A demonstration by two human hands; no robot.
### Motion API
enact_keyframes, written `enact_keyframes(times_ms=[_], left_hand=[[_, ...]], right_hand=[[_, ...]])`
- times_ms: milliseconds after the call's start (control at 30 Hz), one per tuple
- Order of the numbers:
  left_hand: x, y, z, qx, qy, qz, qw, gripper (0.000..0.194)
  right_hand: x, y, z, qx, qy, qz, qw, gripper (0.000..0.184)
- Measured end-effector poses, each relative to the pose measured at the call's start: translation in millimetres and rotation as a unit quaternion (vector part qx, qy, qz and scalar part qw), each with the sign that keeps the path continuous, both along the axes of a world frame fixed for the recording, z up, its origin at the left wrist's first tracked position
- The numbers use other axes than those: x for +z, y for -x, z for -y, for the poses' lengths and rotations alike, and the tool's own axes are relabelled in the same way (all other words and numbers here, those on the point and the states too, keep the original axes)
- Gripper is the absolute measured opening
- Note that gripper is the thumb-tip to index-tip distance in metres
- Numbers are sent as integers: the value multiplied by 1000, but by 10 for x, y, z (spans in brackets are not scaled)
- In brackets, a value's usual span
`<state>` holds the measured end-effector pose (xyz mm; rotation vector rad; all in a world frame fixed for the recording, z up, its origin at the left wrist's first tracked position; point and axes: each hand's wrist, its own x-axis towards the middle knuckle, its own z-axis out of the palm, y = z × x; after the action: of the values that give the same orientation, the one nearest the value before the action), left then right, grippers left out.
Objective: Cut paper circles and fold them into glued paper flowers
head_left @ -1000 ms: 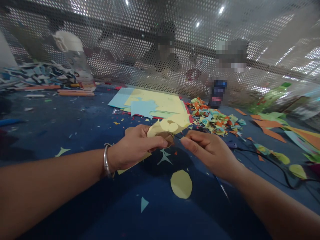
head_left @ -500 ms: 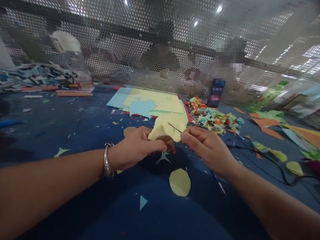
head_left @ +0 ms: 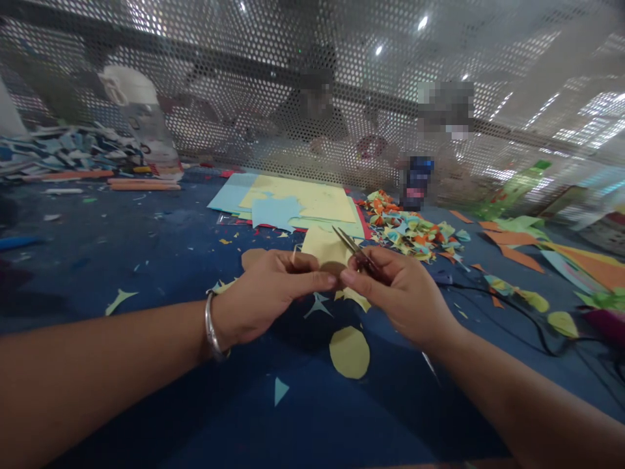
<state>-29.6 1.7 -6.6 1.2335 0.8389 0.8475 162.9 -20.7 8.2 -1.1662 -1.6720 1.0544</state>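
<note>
My left hand (head_left: 273,286), with a silver bangle at the wrist, pinches a piece of pale yellow paper (head_left: 319,243) and a small brown rounded piece (head_left: 333,268) between thumb and fingers. My right hand (head_left: 398,286) is closed round a pair of scissors (head_left: 359,251), whose blades point up and away to the left, slightly parted. Its thumb tip is at the right edge of the brown piece. A yellow paper offcut (head_left: 355,299) is just below the right fingers. On the table nearer me lies a yellow paper oval (head_left: 349,352).
Sheets of yellow and blue paper (head_left: 312,195) are stacked beyond my hands. A pile of colourful folded pieces (head_left: 415,228) and a black cable (head_left: 512,299) are at right. A bottle (head_left: 146,124) and a heap of strips (head_left: 63,153) stand at left, before a perforated screen (head_left: 234,85).
My right hand has moved in toward the left, and the scissors blades now show parted. The yellow paper has shifted, and an offcut shows below the right fingers.
</note>
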Motion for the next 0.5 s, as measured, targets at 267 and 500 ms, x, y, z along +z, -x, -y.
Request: enact_keyframes(times_ms=[267, 500], left_hand=[[54, -32, 86, 29, 38, 75, 996, 17], [17, -6, 24, 75, 9, 110, 991, 17]], right_hand=[[-65, -27, 0, -7, 2, -50, 999, 42], [-83, -93, -12, -27, 8, -10, 1000, 44]])
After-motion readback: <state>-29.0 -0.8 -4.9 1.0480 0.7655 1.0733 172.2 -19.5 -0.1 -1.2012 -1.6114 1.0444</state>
